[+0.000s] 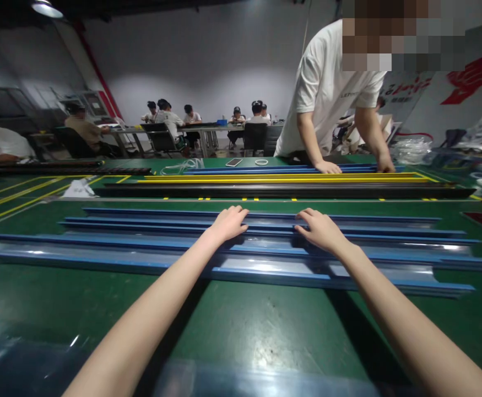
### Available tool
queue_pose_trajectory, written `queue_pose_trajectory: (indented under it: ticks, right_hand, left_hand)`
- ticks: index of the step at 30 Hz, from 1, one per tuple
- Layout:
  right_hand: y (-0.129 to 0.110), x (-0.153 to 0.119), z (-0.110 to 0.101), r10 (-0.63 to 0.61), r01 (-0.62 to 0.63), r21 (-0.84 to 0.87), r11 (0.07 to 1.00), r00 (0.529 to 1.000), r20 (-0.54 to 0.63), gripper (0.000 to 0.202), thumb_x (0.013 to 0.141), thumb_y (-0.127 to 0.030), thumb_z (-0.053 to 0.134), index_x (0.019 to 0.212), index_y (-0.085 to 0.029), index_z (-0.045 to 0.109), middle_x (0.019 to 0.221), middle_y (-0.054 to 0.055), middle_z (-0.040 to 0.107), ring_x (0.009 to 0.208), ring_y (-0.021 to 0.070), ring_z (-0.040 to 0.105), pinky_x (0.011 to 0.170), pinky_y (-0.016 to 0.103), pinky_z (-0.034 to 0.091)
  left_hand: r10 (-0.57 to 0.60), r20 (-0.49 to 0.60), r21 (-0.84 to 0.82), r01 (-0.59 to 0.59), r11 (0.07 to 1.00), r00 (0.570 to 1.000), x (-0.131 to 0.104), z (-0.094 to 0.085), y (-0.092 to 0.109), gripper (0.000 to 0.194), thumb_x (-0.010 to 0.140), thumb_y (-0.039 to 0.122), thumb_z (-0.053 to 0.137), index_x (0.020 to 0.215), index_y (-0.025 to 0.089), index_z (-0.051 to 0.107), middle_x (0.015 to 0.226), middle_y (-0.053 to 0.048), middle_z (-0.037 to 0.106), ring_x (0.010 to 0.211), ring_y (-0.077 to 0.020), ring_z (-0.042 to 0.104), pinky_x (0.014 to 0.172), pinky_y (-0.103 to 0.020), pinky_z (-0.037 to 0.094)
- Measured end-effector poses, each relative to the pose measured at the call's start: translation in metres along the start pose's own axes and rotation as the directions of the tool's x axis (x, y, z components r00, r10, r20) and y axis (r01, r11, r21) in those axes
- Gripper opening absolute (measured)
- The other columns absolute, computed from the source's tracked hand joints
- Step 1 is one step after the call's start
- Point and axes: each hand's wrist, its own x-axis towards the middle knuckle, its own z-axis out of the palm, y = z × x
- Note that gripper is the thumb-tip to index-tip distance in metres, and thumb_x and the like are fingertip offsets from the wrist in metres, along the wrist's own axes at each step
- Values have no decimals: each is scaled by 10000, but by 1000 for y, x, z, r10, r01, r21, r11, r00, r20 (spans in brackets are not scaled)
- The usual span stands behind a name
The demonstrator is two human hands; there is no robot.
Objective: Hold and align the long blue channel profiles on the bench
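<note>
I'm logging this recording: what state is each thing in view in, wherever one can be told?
Blue channels: laid lengthwise, side by side, on the green table
Left hand: at the blue channels, fingers bent; grip unclear
Right hand: likewise, grip unclear
Black strip: lying lengthwise
Yellow strips: lying beyond the black strip
Phone: lying flat
Co-worker: leaning over the table
Ceiling lamp: lit

We see a phone point(234, 162) near a white ring point(261, 162) on the green table point(274, 320), a black chair point(254, 137) farther back, a lit lamp point(47, 8) overhead, and a red fist point(474, 80) on the right.
</note>
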Motion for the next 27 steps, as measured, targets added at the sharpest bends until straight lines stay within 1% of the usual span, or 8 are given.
queue_pose_trajectory:
  ticks: [5,9,10,12,15,20,24,27]
  right_hand:
    - [17,18,16,54,-60,45,997,991,125,402,769,-400,517,1101,-174,529,1146,121,557,1014,265,530,791,364,413]
    - [22,32,32,154,-173,69,983,963,223,569,695,-517,570,1176,-224,485,1188,102,545,1082,286,490,864,430,378]
    - [23,35,36,174,-196,68,978,954,244,610,672,-537,584,1190,-234,476,1202,95,539,1098,288,479,900,447,350]
    - [26,39,43,182,-203,58,978,949,256,652,633,-565,606,1184,-238,489,1195,91,546,1095,295,479,930,463,318]
    - [32,40,48,76,-90,65,994,978,196,643,641,-582,587,1152,-198,525,1113,113,585,1017,290,525,862,415,377]
    - [36,32,45,-34,32,55,998,999,25,588,677,-592,548,1110,-194,556,1038,108,603,945,266,544,772,369,403]
    - [29,29,33,-73,75,6,997,990,-120,584,693,-619,519,1113,-215,543,1054,99,587,954,264,517,779,373,378]
    - [24,28,16,-122,119,-28,992,975,-187,617,715,-646,474,1126,-188,529,1059,122,572,946,267,499,770,361,369]
  left_hand:
    - [-4,146,-6,5,1000,989,31,8,1,567,729,352,597,1240,196,411,1231,-112,494,1114,-263,472,878,-354,404]
    - [-43,304,-58,64,996,952,45,18,-4,702,688,413,632,1295,208,347,1291,-123,453,1162,-283,440,922,-392,376]
    - [-44,320,-76,72,995,946,47,21,-6,717,681,437,629,1298,208,344,1283,-122,464,1160,-285,443,928,-399,371]
    - [-27,287,-109,61,992,957,48,27,-9,731,660,492,618,1284,209,364,1248,-113,499,1141,-289,460,923,-413,373]
    - [12,206,-133,15,991,978,46,31,-12,726,638,549,598,1250,206,409,1208,-102,532,1102,-285,493,894,-403,397]
    - [32,168,-54,-24,998,985,44,23,-13,683,604,565,614,1183,232,470,1110,-97,584,1006,-296,554,769,-374,451]
    - [37,107,36,-41,999,994,39,7,-14,655,588,545,636,1145,232,488,1041,-94,600,944,-290,578,724,-352,452]
    - [60,91,54,-65,996,994,30,-14,-17,651,591,564,622,1139,242,484,1017,-74,603,940,-284,575,714,-342,447]
